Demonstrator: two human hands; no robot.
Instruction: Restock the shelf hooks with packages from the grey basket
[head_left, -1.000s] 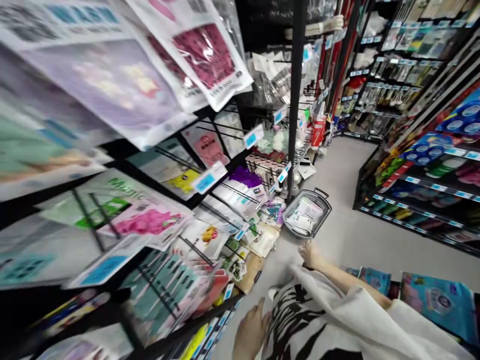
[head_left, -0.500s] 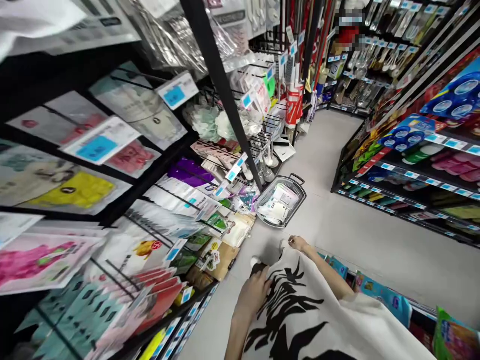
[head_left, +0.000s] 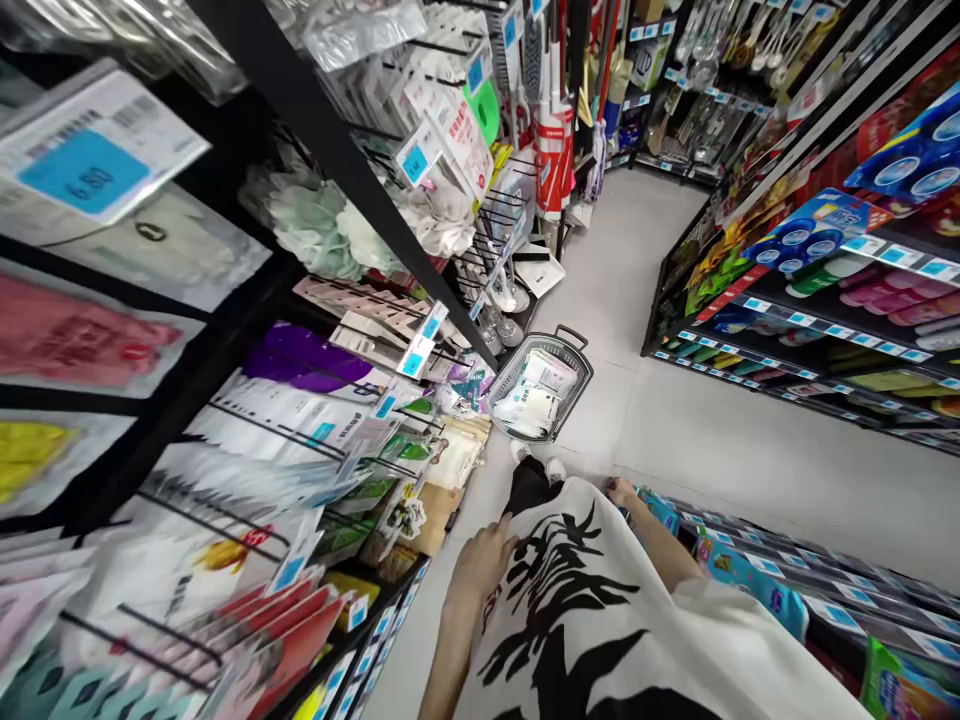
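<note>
My left hand (head_left: 482, 556) hangs low at the left side of the white shirt (head_left: 570, 600) with its black print. Its fingers point forward against the shirt's edge; whether they hold anything is not visible. On the other side of the shirt, my right hand (head_left: 621, 492) is small and partly hidden, near blue packets at the lower shelf. Its fingers are hard to make out. Ahead of my feet, a grey basket (head_left: 583, 392) rests on the floor, with white packages (head_left: 534, 408) inside. Neither hand touches the basket.
Racks of hanging packets (head_left: 262, 440) line the left, with a black post (head_left: 352, 180) and a price tag (head_left: 90, 165) close by. Stocked shelves (head_left: 832, 330) stand at the right, beyond the grey floor (head_left: 675, 430). Blue packets (head_left: 750, 580) lie at the lower right.
The view has shifted forward along the left rack, and the basket now appears nearer my feet. Both feet show more side by side. My right hand sits farther right, beside the lower shelf.
</note>
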